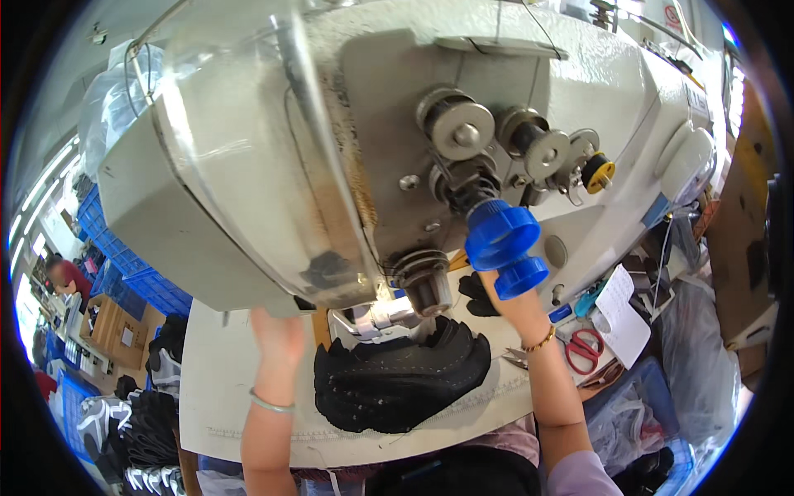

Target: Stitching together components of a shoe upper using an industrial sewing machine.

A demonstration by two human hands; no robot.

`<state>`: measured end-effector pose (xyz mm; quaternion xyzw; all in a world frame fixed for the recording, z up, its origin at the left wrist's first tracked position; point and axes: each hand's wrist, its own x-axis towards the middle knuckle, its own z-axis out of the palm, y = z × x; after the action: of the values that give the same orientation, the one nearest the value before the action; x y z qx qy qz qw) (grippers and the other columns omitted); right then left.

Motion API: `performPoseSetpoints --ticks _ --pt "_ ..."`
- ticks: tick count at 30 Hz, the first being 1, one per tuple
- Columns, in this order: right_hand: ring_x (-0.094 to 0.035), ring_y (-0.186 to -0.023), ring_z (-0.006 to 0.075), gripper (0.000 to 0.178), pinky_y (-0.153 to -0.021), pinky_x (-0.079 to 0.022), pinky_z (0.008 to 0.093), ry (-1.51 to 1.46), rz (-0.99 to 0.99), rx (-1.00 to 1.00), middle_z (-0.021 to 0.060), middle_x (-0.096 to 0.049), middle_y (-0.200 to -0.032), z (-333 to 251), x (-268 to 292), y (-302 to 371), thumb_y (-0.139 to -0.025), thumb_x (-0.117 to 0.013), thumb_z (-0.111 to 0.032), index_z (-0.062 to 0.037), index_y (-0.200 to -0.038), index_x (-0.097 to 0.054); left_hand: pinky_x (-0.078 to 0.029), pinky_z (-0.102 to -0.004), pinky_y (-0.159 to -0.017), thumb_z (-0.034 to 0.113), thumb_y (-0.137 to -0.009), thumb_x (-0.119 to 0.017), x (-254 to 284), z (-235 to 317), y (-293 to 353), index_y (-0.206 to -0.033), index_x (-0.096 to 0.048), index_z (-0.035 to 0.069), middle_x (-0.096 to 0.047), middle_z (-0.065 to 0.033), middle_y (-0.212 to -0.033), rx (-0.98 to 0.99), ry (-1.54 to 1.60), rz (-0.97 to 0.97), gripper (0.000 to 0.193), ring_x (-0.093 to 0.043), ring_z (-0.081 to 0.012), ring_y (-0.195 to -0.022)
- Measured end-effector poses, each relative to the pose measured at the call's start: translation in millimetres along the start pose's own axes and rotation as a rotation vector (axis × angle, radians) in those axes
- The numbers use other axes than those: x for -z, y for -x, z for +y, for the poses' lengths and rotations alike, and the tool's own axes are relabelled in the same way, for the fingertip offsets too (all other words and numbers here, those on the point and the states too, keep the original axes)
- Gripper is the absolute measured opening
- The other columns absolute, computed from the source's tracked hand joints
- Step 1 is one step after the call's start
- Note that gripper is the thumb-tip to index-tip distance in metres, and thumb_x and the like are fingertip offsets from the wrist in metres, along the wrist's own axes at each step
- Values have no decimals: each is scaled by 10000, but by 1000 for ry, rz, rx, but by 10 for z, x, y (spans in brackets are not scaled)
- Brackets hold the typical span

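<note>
Two bare forearms, the left with a smooth pale-green bangle (271,403), the right with a gold-coloured beaded bracelet (539,339).

One printed ruler strip (480,399), running along the near side of a smooth off-white tabletop (223,405).

One black piece (397,384), soft-looking, matt and specked with pale lint; a line of light stitches crosses it. It lies on the tabletop between the forearms, just below the machine's lit metal work area. Long axis roughly left to right, right end slightly farther away; bulging curved side toward the wearer, uneven notched edge toward the machine.

One left hand (279,332), blurred, left of the piece and apart from it; fingers hidden behind the machine head, spread and grip cannot be told.

One right hand (514,307), beyond the piece's right end; fingers masked by ridged blue plastic knobs (503,240), closure cannot be told. A smaller black piece (478,298) lies just beside it.

One pair of red-handled scissors (584,351) and one creased white paper sheet (622,318), right.

One sewing machine (248,182), glossy cream casing, round metal discs.

Farther left: a brown cardboard box (113,331) and blue lattice crates (124,244).
</note>
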<state>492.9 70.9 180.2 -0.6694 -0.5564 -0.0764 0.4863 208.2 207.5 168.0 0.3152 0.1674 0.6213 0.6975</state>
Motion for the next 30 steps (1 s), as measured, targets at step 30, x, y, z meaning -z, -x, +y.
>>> performPoseSetpoints --ticks 30 --pt "-597 -832 268 142 -732 -472 320 -38 -945 103 125 -627 -844 -906 438 221 -724 -667 3 -1 -865 -682 -336 -248 -514 138 -841 -628 409 1844 963 -820 -630 -30 -466 65 -635 323 -1290 -350 169 -398 -40 -584"
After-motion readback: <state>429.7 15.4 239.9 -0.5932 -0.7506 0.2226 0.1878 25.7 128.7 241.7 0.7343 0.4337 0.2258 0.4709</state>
